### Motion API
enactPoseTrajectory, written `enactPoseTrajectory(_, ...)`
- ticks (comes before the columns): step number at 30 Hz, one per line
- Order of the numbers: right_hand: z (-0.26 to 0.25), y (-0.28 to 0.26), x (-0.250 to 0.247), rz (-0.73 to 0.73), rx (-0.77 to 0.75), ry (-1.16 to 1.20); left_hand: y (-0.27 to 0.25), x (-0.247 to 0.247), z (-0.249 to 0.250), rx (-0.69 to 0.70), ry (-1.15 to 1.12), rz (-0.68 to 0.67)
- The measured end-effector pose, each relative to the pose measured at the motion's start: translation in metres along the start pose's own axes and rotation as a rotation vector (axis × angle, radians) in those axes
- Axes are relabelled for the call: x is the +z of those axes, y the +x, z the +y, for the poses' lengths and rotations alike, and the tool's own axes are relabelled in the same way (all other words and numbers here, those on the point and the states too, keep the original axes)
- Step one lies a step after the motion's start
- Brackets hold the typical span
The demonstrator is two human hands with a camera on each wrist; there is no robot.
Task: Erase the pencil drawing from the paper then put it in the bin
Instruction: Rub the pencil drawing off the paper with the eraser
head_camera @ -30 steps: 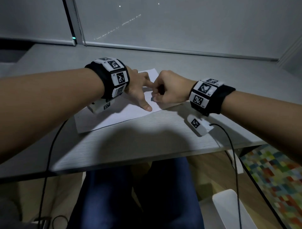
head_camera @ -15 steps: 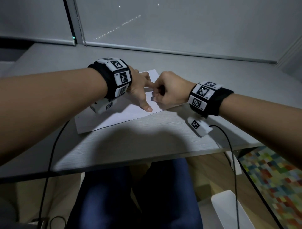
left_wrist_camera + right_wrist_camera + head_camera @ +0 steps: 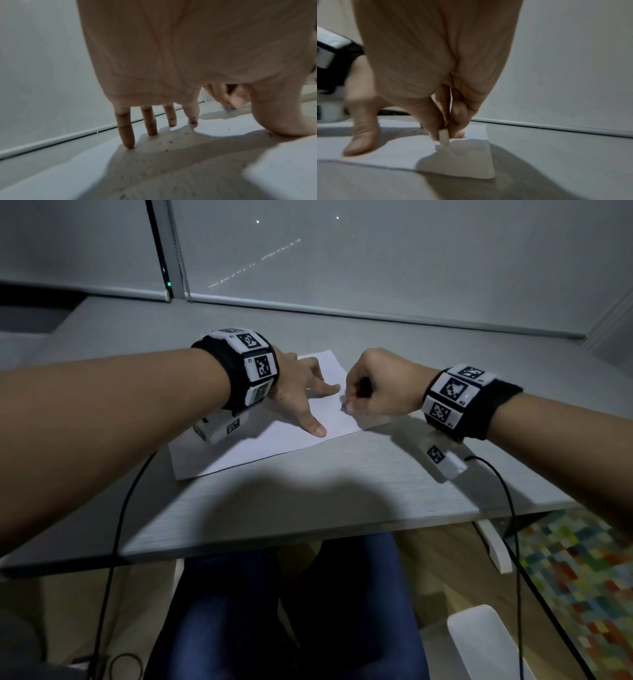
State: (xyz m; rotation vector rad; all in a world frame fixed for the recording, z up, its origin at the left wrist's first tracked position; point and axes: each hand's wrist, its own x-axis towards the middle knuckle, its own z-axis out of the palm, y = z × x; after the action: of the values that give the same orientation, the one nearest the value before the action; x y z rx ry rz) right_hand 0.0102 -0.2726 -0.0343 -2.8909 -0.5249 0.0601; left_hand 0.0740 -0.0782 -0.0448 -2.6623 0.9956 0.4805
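Note:
A white sheet of paper (image 3: 270, 440) lies on the grey desk (image 3: 342, 491). My left hand (image 3: 301, 395) presses it flat with spread straight fingers (image 3: 126, 134) and thumb; dark eraser crumbs (image 3: 164, 147) lie on the paper (image 3: 205, 175) beneath it. My right hand (image 3: 370, 392) pinches a small white eraser (image 3: 443, 136), its tip down on the paper (image 3: 412, 151) near the right edge. The eraser (image 3: 229, 108) shows small at the far right in the left wrist view. No pencil marks are plainly visible.
A window blind (image 3: 376, 261) runs along the desk's far edge. Under the desk are my legs in blue trousers (image 3: 274, 611), a white bin (image 3: 486, 642) at lower right and a colourful rug (image 3: 582, 570). Black cables (image 3: 116, 542) hang from both wrists.
My right hand with the eraser has drawn slightly right, away from the left index finger it was touching. The left hand keeps pressing the paper.

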Motion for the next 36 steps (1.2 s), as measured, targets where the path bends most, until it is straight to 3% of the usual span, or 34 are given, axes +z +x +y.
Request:
enactPoseTrajectory(2,0.002,0.006,0.000,0.066,0.036,0.031,0.000,0.002,-0.006,0.034,-0.010,0.024)
enactPoseTrajectory(6,0.003,0.013,0.009,0.015,0.081,-0.010,-0.009,-0.007,-0.022,0.125,-0.296,0.115)
enactPoseTrajectory(8,0.007,0.014,0.007,0.002,0.074,-0.074,-0.019,-0.018,-0.038,0.144,-0.313,0.164)
enactPoseTrajectory(10,0.012,0.013,0.003,-0.012,0.074,-0.112,-0.028,-0.024,-0.059,0.093,-0.275,0.117)
enactPoseTrajectory(13,0.019,0.012,-0.001,-0.026,0.100,-0.136,-0.038,-0.012,-0.078,-0.041,-0.264,-0.061)
enactPoseTrajectory(15,0.015,0.011,-0.001,0.005,0.104,-0.087,-0.039,0.001,-0.083,-0.090,-0.291,-0.093)
enactPoseTrajectory(21,-0.034,0.019,0.015,0.040,-0.079,0.061,-0.045,0.008,-0.069,-0.067,-0.256,-0.006)
enactPoseTrajectory(26,-0.041,0.025,0.029,0.035,-0.061,0.011,-0.047,0.015,-0.055,0.039,-0.127,0.103)
enactPoseTrajectory(36,-0.036,0.041,0.028,0.097,0.004,0.024,-0.057,0.015,-0.029,-0.068,-0.044,-0.024)
